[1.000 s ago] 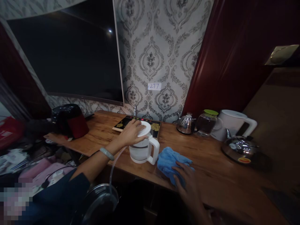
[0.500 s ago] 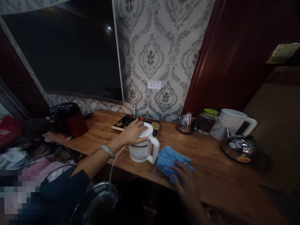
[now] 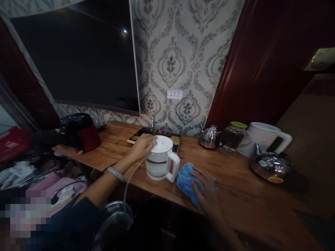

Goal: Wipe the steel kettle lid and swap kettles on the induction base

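A: What lies nearest that could cause trouble?

B: The metal bowl (image 3: 111, 206), below the left hand (image 3: 142, 146), with a clear hose (image 3: 127, 186) running up from it. If that hand snags the hose, it could pull free and drip; its upper end is hard to see.

A: And the right hand (image 3: 206, 190)?

B: It lies over the blue cloth (image 3: 187, 183), fingers a little apart; whether they pinch a fold, nobody can tell. A careless sweep leftward could knock the handle (image 3: 175, 167) of the glass jug (image 3: 156, 169), just beside the cloth.

A: Where does the jug stand?

B: Upright on the table (image 3: 222, 219), beneath the left fingertips, near the front edge. A hard pull that way could topple it.

A: How firm is the left hand's hold?

B: Its fingers rest on the near-side rim of the white lid (image 3: 163, 144), away from the handle; any clamping beneath them is hidden. Pressing one side alone could tilt the lid.

A: Anything beyond the grip?

B: The cooktop (image 3: 176, 140), behind the jug, shows a red light. It may be powered, so stray fingers could risk a burn.
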Available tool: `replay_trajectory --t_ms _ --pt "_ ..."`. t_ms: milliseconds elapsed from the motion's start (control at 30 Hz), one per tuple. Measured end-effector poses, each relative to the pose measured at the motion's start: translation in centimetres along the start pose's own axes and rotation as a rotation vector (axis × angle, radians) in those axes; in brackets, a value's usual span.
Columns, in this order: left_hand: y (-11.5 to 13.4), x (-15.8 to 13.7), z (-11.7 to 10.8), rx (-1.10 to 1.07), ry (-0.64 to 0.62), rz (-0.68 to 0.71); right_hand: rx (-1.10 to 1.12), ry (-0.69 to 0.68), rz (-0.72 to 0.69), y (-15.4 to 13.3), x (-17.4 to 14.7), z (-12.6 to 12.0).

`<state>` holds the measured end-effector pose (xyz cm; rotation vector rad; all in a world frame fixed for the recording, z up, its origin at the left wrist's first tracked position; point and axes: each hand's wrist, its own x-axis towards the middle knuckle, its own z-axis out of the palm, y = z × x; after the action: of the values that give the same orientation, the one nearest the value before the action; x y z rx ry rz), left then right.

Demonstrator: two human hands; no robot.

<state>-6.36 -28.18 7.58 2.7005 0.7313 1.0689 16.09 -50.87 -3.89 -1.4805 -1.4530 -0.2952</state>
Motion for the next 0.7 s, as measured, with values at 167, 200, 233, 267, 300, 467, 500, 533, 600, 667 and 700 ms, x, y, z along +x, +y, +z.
replay_trajectory --t_ms 167,200,233,267,300,467,500,533,600,667,700 --pt "-0.1 0.8 -0.4 -0.117 -0.088 -0.015 0.1 -0.063 -0.075 -2.1 6.0 0.8" --pt "-0.3 1.0 -0.4 -0.159 -0.081 -0.036 0.121 -0.075 -0.095 -2.4 7.2 1.2" --pt "-0.5 1.0 -0.3 -0.202 -0.055 -0.069 0.135 -0.087 -0.105 -2.7 8.4 1.6" --pt "-0.7 0.8 -0.2 -0.243 -0.011 -0.115 0.144 -0.104 -0.115 -3.0 9.6 2.2" --pt "-0.9 0.6 0.1 -0.287 0.047 -0.176 0.142 -0.128 -0.118 -3.2 10.7 2.8" --pt "-1.1 -2.0 2.3 -0.689 0.294 -0.573 0.018 -0.286 -0.124 -4.5 14.9 5.9" --pt "-0.9 -2.5 2.7 -0.779 0.307 -0.624 -0.013 -0.317 -0.127 -4.8 15.4 6.5" --pt "-0.6 -2.8 3.0 -0.855 0.312 -0.659 -0.04 -0.345 -0.13 -5.1 15.8 7.0" --pt "-0.2 -3.3 3.5 -0.951 0.312 -0.704 -0.078 -0.397 -0.13 -5.4 16.3 8.0" --pt "0.2 -3.4 3.9 -0.99 0.317 -0.725 -0.085 -0.429 -0.124 -5.5 16.4 8.8" --pt "0.3 -3.4 4.0 -0.998 0.327 -0.729 -0.077 -0.43 -0.118 -5.4 16.4 9.2"
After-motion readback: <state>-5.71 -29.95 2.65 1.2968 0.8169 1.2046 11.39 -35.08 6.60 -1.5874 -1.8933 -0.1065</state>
